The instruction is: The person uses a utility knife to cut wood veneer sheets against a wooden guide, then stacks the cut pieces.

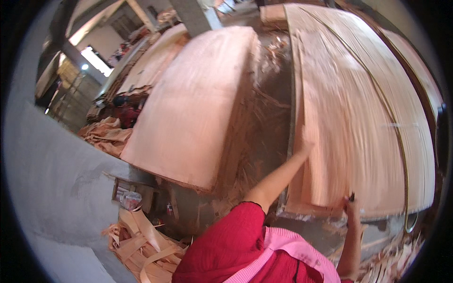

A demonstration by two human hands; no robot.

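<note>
A large sheet of pale wood veneer with a streaky grain lies on a low, wide stack to my right. My left arm reaches forward, and my left hand is at the left edge of a narrower veneer piece on top. Motion blur smears its fingers. Near the stack's front edge, my right hand is closed round a small dark tool; only its dark end shows, so its kind is unclear. A long thin brownish strip curves lengthwise over the sheet and bends down past the near edge.
Another tall veneer stack stands to the left, across a narrow aisle littered with scraps. Veneer offcuts are heaped at lower left, with more shreds at lower right. A grey wall borders the left; a concrete pillar rises behind.
</note>
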